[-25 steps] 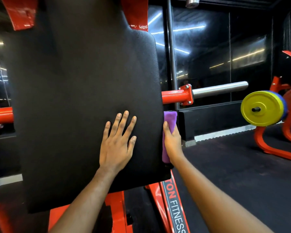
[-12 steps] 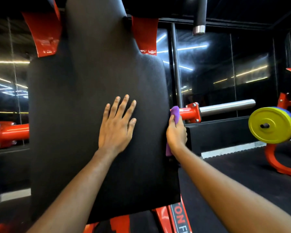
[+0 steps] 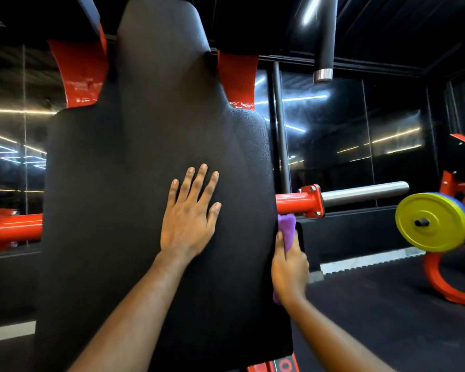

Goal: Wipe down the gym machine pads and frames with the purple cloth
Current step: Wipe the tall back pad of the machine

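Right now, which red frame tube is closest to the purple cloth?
The red tube right of the black pad, carrying the chrome sleeve; the purple cloth in the right hand sits just beneath it. The other tube lies across the pad.

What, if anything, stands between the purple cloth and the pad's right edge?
Nothing visible does: the right hand holds the purple cloth against the black pad's right edge; the left hand lies flat on its face, apart.

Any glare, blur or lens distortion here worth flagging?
Head view: light strips reflect off the dark glass wall and glossy red bracket; the yellow weight plate looks smeared; the wide-angle lens tilts verticals near the edges; the black pad, left hand and purple cloth read sharp.
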Demonstrator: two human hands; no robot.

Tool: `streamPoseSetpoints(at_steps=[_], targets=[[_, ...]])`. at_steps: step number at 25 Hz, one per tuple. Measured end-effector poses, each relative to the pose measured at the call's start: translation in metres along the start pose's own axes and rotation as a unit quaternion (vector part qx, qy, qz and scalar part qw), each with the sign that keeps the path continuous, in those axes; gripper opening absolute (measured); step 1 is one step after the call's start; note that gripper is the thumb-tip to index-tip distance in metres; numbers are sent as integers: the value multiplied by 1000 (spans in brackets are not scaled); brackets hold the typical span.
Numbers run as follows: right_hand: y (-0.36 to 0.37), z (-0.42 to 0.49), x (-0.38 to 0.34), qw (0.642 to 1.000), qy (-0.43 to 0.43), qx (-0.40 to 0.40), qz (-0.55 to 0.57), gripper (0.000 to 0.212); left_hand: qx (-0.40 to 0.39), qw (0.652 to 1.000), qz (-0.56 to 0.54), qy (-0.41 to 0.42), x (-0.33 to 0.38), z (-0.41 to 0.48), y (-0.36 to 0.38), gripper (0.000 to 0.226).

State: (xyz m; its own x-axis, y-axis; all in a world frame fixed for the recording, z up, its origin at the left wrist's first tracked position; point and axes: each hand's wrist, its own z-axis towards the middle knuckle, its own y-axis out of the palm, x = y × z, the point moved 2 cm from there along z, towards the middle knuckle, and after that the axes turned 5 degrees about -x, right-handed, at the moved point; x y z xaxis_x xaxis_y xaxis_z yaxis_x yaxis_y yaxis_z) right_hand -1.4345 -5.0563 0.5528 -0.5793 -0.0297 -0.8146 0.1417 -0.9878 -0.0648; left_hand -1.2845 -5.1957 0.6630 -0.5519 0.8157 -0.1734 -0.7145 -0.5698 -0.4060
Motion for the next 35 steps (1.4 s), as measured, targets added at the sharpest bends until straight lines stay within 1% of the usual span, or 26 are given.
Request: streamPoseSetpoints(at_steps=[3,5,8,12,14,16,18,20,22,26,27,28,30,31,32,33,34,35], targets=[[-3,-24,18,999,34,-2,11,35,-5,1000,1,8,-1,1,-4,64],[-1,-14,0,999,41,21,-1,33,-6,1000,3,10,-2,0,-5,63],[7,27,-52,996,30,71,-50,35,10,1000,2,13,-7,3,-9,57],[15,92,-127,990,-33,108,-81,32,48,997,16,55,-21,31,-29,49],[15,120,-164,985,-57,127,-101,34,59,998,15,31,-35,51,-37,53],[14,148,-200,983,-84,123,-112,35,58,998,5,-3,-50,61,-36,56],[17,171,-234,976,-136,101,-137,30,61,998,9,-3,-58,63,-30,57],[28,182,-258,948,-226,87,-207,28,64,998,11,4,-60,63,-26,57],[35,183,-266,915,-298,75,-261,27,69,998,14,2,-59,63,-25,57],[22,190,-242,882,-412,30,-229,15,64,998,20,3,-59,62,-25,57],[17,191,-233,877,-431,20,-212,21,58,998,20,6,-59,61,-26,58],[12,189,-225,871,-447,16,-202,32,52,998,19,8,-60,60,-25,58],[9,183,-209,860,-474,21,-188,47,45,999,17,10,-61,60,-27,58],[10,180,-205,857,-480,33,-187,48,42,999,15,13,-61,61,-28,59],[10,177,-205,857,-478,49,-188,45,39,999,13,15,-61,61,-28,59],[11,174,-214,866,-458,62,-190,36,38,999,11,17,-61,60,-28,59],[13,175,-231,884,-420,65,-194,27,38,999,8,20,-61,59,-28,59],[17,180,-256,908,-365,58,-195,25,39,999,4,23,-61,59,-28,59]])
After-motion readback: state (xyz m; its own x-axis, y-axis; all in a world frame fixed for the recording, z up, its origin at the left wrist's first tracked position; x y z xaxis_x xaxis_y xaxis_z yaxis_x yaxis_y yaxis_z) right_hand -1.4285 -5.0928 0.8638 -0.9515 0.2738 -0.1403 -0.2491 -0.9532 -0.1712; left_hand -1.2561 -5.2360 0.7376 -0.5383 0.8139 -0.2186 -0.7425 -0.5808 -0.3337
